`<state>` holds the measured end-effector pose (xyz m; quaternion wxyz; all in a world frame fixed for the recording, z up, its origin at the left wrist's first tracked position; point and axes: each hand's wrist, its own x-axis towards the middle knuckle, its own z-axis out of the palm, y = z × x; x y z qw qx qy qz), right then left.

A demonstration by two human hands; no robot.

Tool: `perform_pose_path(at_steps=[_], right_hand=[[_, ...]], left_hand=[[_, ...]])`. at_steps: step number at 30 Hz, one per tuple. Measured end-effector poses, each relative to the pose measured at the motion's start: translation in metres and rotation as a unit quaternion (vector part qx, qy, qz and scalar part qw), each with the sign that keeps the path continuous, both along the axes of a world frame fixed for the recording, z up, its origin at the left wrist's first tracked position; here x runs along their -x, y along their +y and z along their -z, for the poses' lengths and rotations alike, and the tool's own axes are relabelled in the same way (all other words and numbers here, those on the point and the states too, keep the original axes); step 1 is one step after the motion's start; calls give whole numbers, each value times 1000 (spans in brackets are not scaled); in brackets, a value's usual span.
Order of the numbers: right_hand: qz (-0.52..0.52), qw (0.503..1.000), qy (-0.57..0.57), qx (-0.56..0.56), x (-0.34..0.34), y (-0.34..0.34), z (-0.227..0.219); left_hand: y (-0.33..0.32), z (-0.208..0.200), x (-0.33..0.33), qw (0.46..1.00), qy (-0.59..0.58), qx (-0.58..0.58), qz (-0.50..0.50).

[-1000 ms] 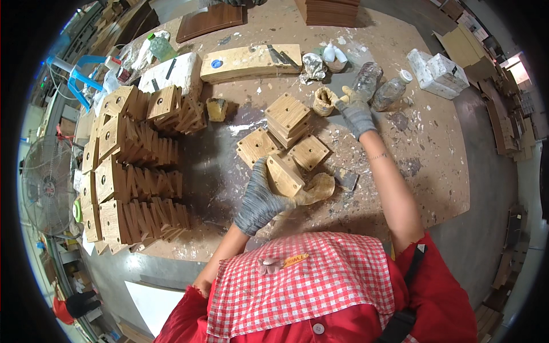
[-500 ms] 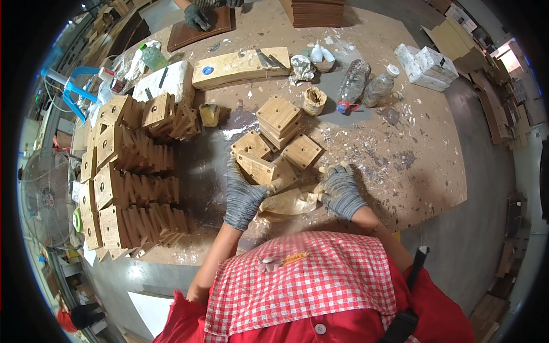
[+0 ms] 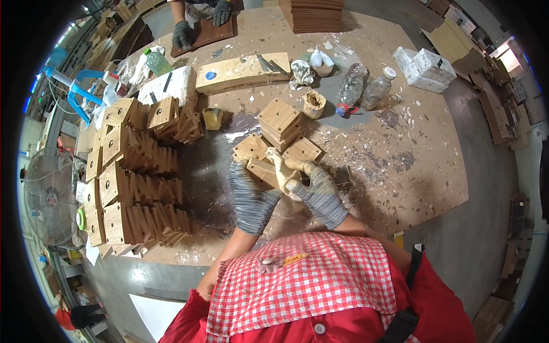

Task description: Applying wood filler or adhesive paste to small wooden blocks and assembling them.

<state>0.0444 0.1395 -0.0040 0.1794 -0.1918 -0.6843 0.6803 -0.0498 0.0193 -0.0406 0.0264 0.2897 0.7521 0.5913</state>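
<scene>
My left hand (image 3: 250, 197), in a grey knit glove, is closed on a square wooden plate (image 3: 263, 172) tilted up at the middle front of the table. A cream cloth (image 3: 283, 170) is bunched in my gloved right hand (image 3: 322, 193) and lies against the plate's right side. Just beyond my hands, a short stack of square wooden plates (image 3: 279, 117) with corner holes stands on the table. One loose plate (image 3: 250, 147) lies at the stack's near left and another plate (image 3: 303, 150) at its near right. My fingertips are partly hidden by cloth and wood.
Leaning rows of similar plates (image 3: 117, 183) fill the table's left. Behind the stack are a crusted cup (image 3: 314, 105), a yellowish block (image 3: 213, 119), two plastic bottles (image 3: 353, 86) and a long board (image 3: 243, 73). Across the table, another person's gloved hands (image 3: 183, 34) rest on a brown panel (image 3: 209, 35).
My right hand has lifted the cloth from the table and moved left, bringing it against the plate. My left hand still holds the plate. The other person's hands have shifted on the panel.
</scene>
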Motion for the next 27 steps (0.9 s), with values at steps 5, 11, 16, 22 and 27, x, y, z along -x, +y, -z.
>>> perform_pose_path(at_steps=[5, 11, 16, 22, 27], right_hand=[[-30, 999, -44, 9, -4, 8, 10], [-79, 987, -40, 135, -12, 30, 27], [-23, 976, -61, 210, -15, 31, 18], [-65, 982, -91, 151, -10, 20, 6], [-14, 964, -101, 246, -11, 21, 7]], left_hand=[[-9, 5, 0, 990, 92, 100, -40], [-6, 14, -1, 999, -25, 30, 15], [4, -12, -9, 967, -217, -113, 70], [1, 2, -3, 999, -16, -16, 38], [-6, 2, -4, 997, 45, 49, 33]])
